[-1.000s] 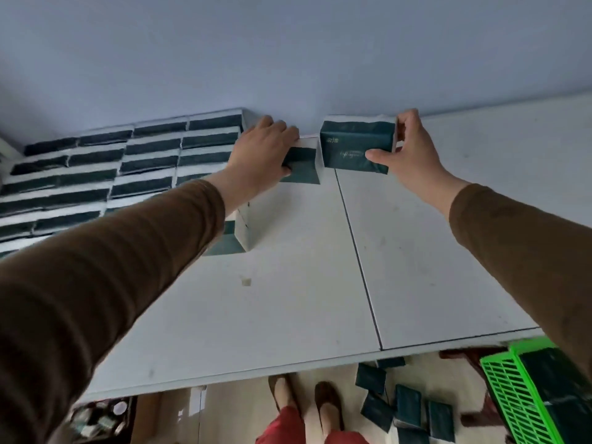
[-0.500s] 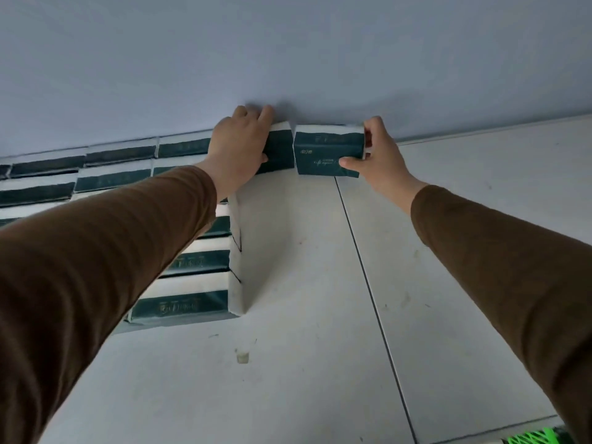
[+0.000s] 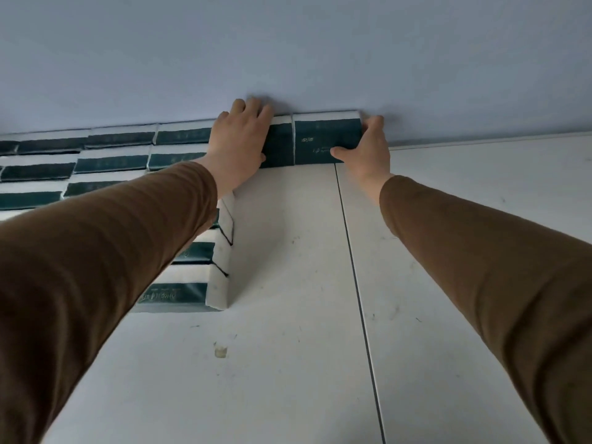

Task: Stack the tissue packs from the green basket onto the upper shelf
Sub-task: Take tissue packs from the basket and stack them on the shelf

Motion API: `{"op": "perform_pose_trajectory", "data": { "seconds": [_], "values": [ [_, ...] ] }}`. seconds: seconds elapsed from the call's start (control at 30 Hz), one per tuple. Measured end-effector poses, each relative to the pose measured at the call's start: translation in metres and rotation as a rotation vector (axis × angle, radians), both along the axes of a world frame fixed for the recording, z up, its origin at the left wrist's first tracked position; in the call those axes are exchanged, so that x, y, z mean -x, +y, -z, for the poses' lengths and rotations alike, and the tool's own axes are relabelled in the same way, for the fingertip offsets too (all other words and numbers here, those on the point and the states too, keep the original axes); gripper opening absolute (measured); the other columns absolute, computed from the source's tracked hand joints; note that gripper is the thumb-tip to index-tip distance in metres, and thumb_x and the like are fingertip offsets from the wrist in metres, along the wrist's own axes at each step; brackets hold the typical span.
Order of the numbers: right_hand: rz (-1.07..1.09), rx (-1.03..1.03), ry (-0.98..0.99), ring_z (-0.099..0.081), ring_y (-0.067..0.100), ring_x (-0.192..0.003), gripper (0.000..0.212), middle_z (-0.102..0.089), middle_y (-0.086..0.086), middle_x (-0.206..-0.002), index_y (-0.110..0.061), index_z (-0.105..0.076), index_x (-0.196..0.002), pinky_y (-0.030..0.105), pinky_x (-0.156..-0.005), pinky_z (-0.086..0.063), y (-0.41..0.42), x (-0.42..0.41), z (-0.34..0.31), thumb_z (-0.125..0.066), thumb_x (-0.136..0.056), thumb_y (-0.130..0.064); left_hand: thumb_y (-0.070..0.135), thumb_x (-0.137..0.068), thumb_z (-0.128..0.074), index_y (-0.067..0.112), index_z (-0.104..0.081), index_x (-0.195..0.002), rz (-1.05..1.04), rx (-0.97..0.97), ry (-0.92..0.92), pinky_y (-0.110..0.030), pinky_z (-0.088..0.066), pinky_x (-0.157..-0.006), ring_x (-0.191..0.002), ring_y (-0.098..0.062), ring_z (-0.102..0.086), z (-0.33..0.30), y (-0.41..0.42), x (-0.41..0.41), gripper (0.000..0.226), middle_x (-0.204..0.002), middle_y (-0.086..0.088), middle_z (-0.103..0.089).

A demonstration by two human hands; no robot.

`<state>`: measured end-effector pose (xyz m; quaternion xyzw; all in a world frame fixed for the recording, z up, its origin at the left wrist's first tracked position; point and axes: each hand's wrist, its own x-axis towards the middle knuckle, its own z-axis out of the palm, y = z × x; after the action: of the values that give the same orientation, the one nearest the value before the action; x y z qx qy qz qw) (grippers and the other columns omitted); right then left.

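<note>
Two dark green tissue packs stand side by side against the back wall on the white upper shelf [image 3: 288, 363]. My left hand [image 3: 238, 145] lies over the left pack [image 3: 280, 145], fingers wrapped over its top. My right hand [image 3: 368, 149] grips the right pack [image 3: 323, 141] at its right end, thumb on the front face. Both packs touch each other and continue the row of stacked tissue packs [image 3: 112, 161] that fills the shelf's left side. The green basket is out of view.
The pale wall [image 3: 288, 52] rises directly behind the packs. A seam [image 3: 358, 299] runs front to back through the shelf. A small scrap [image 3: 220, 351] lies on the shelf near the front. My brown sleeves cross the lower left and right.
Both hands have pushed their packs back against the wall and together. The view has tilted up, so the shelf's front edge and the basket have dropped out of sight.
</note>
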<state>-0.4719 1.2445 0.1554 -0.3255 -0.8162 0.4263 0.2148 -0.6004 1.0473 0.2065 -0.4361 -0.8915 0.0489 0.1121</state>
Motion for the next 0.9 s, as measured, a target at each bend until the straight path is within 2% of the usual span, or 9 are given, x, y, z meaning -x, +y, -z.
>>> {"op": "perform_pose_trajectory", "data": {
  "seconds": [0.07, 0.2, 0.27, 0.37, 0.47, 0.63, 0.9],
  "values": [
    [0.004, 0.012, -0.007, -0.057, 0.023, -0.113, 0.064, -0.053, 0.009, -0.127, -0.009, -0.038, -0.126, 0.035, -0.096, -0.052, -0.002, -0.009, -0.002, -0.081, -0.079, -0.014, 0.026, -0.077, -0.077, 0.009, -0.045, -0.125, -0.027, -0.004, -0.026, -0.045, -0.045, -0.081, -0.105, -0.034, -0.048, -0.004, -0.005, -0.009, 0.060, -0.120, -0.013, -0.050],
    [-0.005, -0.184, -0.065, -0.046, 0.026, -0.124, 0.063, -0.049, 0.011, -0.135, -0.010, -0.038, -0.135, 0.029, -0.095, -0.041, -0.017, -0.055, -0.008, -0.075, -0.084, -0.018, 0.023, -0.082, -0.068, 0.013, -0.042, -0.136, -0.027, -0.031, -0.021, -0.045, -0.043, -0.096, -0.115, -0.031, -0.047, -0.012, -0.024, -0.047, 0.061, -0.127, -0.010, -0.050],
    [-0.052, -0.306, -0.133, -0.044, 0.028, -0.124, 0.057, -0.050, 0.010, -0.134, -0.011, -0.041, -0.134, 0.033, -0.095, -0.042, -0.030, -0.091, -0.015, -0.071, -0.087, -0.022, 0.021, -0.084, -0.064, 0.015, -0.041, -0.139, 0.006, -0.042, -0.022, -0.045, -0.039, -0.103, -0.121, -0.030, -0.046, -0.016, -0.035, -0.077, 0.060, -0.132, -0.007, -0.050],
    [-0.114, -0.467, -0.253, -0.044, 0.030, -0.123, 0.052, -0.051, 0.010, -0.132, -0.012, -0.046, -0.132, 0.041, -0.096, -0.044, -0.055, -0.161, -0.027, -0.068, -0.088, -0.027, 0.031, -0.087, -0.064, 0.018, -0.043, -0.141, 0.076, -0.074, -0.042, -0.047, -0.034, -0.109, -0.127, -0.030, -0.045, -0.021, -0.054, -0.133, 0.059, -0.136, -0.005, -0.052],
    [-0.084, -0.497, -0.281, -0.044, 0.028, -0.121, 0.045, -0.051, 0.006, -0.130, -0.015, -0.051, -0.127, 0.041, -0.094, -0.043, -0.086, -0.248, -0.032, -0.067, -0.087, -0.029, 0.037, -0.088, -0.066, 0.018, -0.046, -0.140, 0.129, -0.122, -0.052, -0.050, -0.032, -0.109, -0.127, -0.029, -0.045, -0.022, -0.077, -0.201, 0.058, -0.135, -0.005, -0.054],
    [-0.013, -0.517, -0.348, -0.045, 0.028, -0.119, 0.040, -0.052, 0.005, -0.127, -0.017, -0.054, -0.123, 0.041, -0.093, -0.040, -0.123, -0.394, -0.037, -0.066, -0.087, -0.028, 0.038, -0.087, -0.067, 0.020, -0.050, -0.135, 0.233, -0.178, -0.154, -0.045, -0.037, -0.104, -0.127, -0.028, -0.045, -0.016, -0.104, -0.317, 0.054, -0.134, -0.003, -0.055],
    [0.087, -0.499, -0.424, -0.048, 0.028, -0.114, 0.037, -0.056, 0.005, -0.121, -0.016, -0.057, -0.120, 0.042, -0.093, -0.041, -0.131, -0.563, -0.029, -0.067, -0.087, -0.027, 0.036, -0.086, -0.066, 0.021, -0.052, -0.133, 0.402, -0.225, -0.225, -0.043, -0.039, -0.103, -0.126, -0.026, -0.045, 0.004, -0.078, -0.477, 0.051, -0.133, 0.000, -0.054]
  ]
}}
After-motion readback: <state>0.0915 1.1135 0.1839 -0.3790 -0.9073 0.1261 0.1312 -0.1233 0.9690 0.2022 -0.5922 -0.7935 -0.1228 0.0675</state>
